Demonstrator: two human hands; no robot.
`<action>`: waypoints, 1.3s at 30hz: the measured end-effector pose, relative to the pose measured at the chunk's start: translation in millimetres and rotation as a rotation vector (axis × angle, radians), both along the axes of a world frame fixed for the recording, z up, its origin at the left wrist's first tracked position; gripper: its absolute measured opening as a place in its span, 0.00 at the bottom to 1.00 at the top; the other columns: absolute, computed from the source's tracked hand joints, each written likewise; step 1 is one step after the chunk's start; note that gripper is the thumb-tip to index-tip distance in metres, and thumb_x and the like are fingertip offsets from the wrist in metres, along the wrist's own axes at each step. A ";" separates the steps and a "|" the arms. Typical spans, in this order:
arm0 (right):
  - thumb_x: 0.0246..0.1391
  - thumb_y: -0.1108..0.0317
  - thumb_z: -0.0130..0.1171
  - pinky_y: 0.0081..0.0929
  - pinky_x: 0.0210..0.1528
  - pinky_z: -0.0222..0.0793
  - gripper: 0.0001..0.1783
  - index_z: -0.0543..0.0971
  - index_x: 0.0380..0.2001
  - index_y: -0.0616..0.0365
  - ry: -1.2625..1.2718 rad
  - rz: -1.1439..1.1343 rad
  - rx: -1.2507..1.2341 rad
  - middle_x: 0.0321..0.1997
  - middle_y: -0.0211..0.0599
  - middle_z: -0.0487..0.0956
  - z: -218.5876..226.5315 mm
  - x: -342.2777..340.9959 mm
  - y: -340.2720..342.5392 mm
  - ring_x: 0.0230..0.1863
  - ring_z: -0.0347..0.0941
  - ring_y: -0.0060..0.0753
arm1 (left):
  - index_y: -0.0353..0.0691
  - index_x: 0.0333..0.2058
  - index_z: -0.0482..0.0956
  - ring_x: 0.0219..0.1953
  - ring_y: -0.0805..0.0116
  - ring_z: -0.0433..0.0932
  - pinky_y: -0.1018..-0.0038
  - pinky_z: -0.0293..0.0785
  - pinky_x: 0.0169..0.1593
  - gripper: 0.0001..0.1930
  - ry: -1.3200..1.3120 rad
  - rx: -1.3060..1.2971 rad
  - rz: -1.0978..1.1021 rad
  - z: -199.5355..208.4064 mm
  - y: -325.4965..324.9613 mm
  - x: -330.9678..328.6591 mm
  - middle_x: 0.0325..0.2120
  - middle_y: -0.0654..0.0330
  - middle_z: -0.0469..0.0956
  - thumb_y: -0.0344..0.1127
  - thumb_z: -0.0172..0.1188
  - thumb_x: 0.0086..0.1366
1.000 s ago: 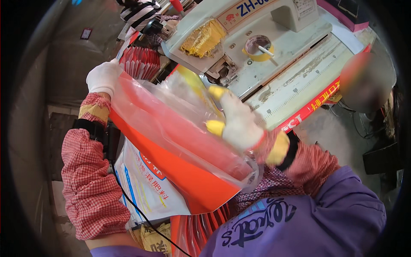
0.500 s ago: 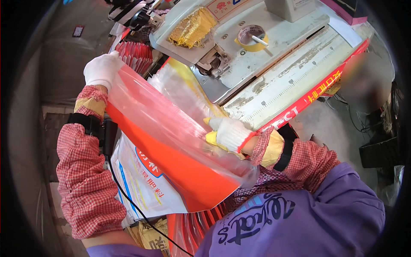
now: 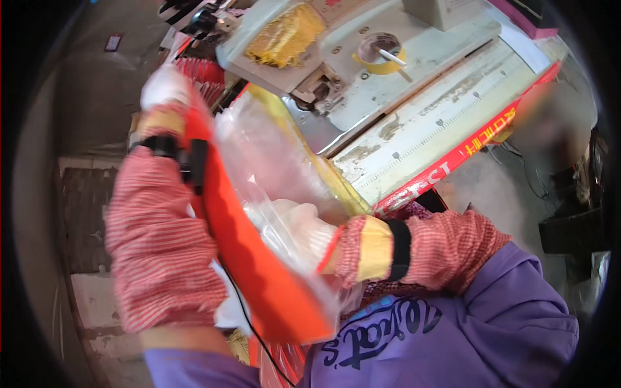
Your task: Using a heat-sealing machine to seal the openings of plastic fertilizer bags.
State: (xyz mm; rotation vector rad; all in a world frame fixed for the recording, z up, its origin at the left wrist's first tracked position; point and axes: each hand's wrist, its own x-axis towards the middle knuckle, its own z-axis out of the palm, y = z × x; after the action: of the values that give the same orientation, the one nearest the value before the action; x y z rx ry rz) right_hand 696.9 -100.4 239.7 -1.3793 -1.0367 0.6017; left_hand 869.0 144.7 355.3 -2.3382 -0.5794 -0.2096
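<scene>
A red bag [image 3: 249, 271] with a clear plastic liner [image 3: 255, 171] along its edge slants down between my two hands. My left hand [image 3: 165, 90], in a white glove and blurred by motion, grips the bag's upper end. Lower down, my right hand [image 3: 301, 223], also in a white glove, has its fingers curled at the liner. Film partly covers those fingers. Beyond the right hand, another clear and yellow-edged bag [image 3: 294, 142] lies against the front of a pale sewing machine [image 3: 362, 97].
On the machine sit a roll of yellow tape [image 3: 381, 55] with a white stick in it and a yellow woven patch [image 3: 284, 35]. A red printed strip [image 3: 453, 165] edges the scale-marked table. Red folded bags [image 3: 200, 77] stand behind my left hand. A black cable [image 3: 242, 310] hangs by my left arm.
My left hand has moved slightly right, and the red bag has swung steeper. My right hand has shifted left and down along the liner. The white printed bag underneath is now mostly covered.
</scene>
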 end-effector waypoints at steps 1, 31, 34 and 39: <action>0.47 0.58 0.49 0.38 0.39 0.68 0.15 0.75 0.34 0.55 -0.023 -0.114 -0.071 0.36 0.45 0.76 3.6 -4.5 -11.8 0.40 0.73 0.46 | 0.43 0.34 0.77 0.35 0.54 0.78 0.60 0.74 0.39 0.12 -0.078 0.011 -0.164 -41.1 -17.1 -11.0 0.36 0.51 0.77 0.38 0.44 0.58; 0.52 0.64 0.45 0.36 0.20 0.67 0.13 0.74 0.40 0.48 0.190 -0.614 -0.442 0.18 0.37 0.74 -69.6 -35.4 -171.3 0.21 0.74 0.41 | 0.45 0.33 0.75 0.33 0.53 0.74 0.62 0.69 0.37 0.09 0.365 -0.678 -0.721 -153.5 -46.1 -51.3 0.26 0.52 0.74 0.38 0.49 0.57; 0.52 0.65 0.45 0.37 0.17 0.65 0.14 0.73 0.42 0.48 -0.018 -0.517 -0.676 0.18 0.36 0.74 -76.5 -15.0 -142.3 0.20 0.73 0.39 | 0.43 0.31 0.77 0.33 0.54 0.75 0.64 0.71 0.37 0.08 0.193 -0.722 -0.818 -162.9 -8.2 -24.3 0.27 0.53 0.76 0.34 0.51 0.54; 0.49 0.65 0.46 0.38 0.24 0.66 0.17 0.72 0.45 0.48 -0.591 -0.304 -0.573 0.23 0.35 0.75 -82.8 49.1 -67.6 0.24 0.73 0.41 | 0.43 0.33 0.78 0.35 0.51 0.76 0.64 0.72 0.36 0.09 0.132 -0.359 -0.580 -115.8 42.5 31.1 0.29 0.51 0.77 0.33 0.52 0.53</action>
State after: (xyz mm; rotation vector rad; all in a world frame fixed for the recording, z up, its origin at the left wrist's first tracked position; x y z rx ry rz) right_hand 745.9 -168.0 156.9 -2.2623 -1.1192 0.2653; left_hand 900.1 187.2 239.5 -2.7959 0.1568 -0.2252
